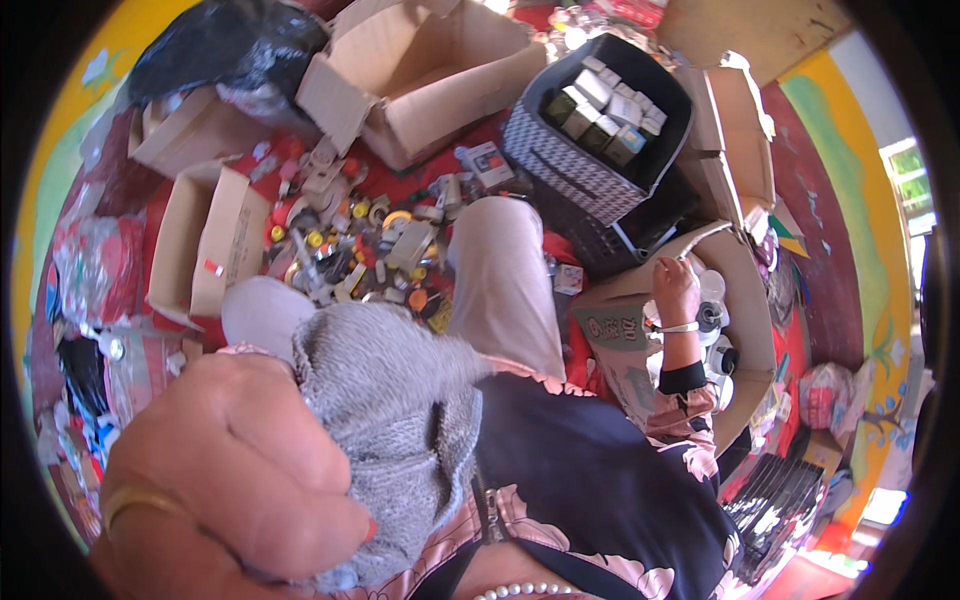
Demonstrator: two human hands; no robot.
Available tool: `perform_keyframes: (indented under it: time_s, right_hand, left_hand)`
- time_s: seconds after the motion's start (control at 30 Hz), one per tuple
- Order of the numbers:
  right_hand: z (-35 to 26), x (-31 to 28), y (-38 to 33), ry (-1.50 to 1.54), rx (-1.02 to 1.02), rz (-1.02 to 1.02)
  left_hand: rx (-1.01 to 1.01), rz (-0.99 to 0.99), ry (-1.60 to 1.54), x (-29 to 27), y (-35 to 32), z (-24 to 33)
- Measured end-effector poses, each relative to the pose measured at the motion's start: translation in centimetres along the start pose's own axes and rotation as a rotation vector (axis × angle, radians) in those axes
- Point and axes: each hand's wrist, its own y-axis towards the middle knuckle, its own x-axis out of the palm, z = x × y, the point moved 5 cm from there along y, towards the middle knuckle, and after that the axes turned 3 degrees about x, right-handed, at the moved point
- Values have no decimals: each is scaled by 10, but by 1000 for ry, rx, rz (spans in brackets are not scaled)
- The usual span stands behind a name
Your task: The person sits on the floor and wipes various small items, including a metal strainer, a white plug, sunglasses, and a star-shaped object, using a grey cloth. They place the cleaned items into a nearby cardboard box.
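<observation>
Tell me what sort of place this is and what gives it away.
Likely an indoor storage space or stockroom, though I can't be sure: a large open cardboard box, a patterned bin holding small boxes, and a spread of loose small items suggest it.

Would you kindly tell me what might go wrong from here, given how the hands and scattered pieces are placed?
1. The grey, fluffy cloth in the left hand looms near the camera and could hide things behind it.
2. The knee in pale trousers is beside the small, loose, mixed-colour pieces, so shifting it might scatter some.
3. The right hand is at the brown cardboard box of rounded white containers; a knock might jostle them.
</observation>
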Motion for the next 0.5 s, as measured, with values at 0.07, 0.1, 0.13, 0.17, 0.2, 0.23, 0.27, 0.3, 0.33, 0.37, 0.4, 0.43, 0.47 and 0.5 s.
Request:
perform_keyframes:
  time_s: [0.07,0.1,0.13,0.17,0.2,0.23,0.27,0.3,0.33,0.37,0.4,0.43,0.47,0.5]
  right_hand:
    - [-1,9,4,37,-93,-44]
    - [-3,16,5,56,-107,-67]
    - [-10,19,3,72,-112,-85]
    - [-18,20,1,60,-135,-85]
    - [-29,21,2,101,-163,-112]
    - [-44,17,0,127,-183,-138]
    - [-60,12,-2,160,-212,-137]
    - [-69,15,-4,221,-231,-136]
    - [-84,15,-3,265,-301,-137]
    - [-106,13,-1,327,-382,-144]
    - [-126,9,0,337,-431,-158]
    - [-155,4,2,382,-487,-212]
    - [-178,-1,2,381,-541,-205]
    - [-199,-3,2,386,-595,-194]
  left_hand:
    - [-3,-63,10,0,-9,11]
    - [34,-72,30,1,-15,19]
    - [76,-88,44,1,-22,25]
    - [122,-87,64,2,-29,31]
    - [172,-46,96,5,-35,36]
    - [230,3,120,4,-44,41]
    - [298,84,156,5,-53,42]
    - [284,108,194,4,-61,44]
    - [268,132,233,3,-68,46]
    - [157,98,284,3,-71,56]
    - [86,102,357,2,-82,61]
    - [-9,106,449,5,-87,70]
    - [-55,142,560,6,-102,73]
    - [-57,135,475,-4,-106,69]
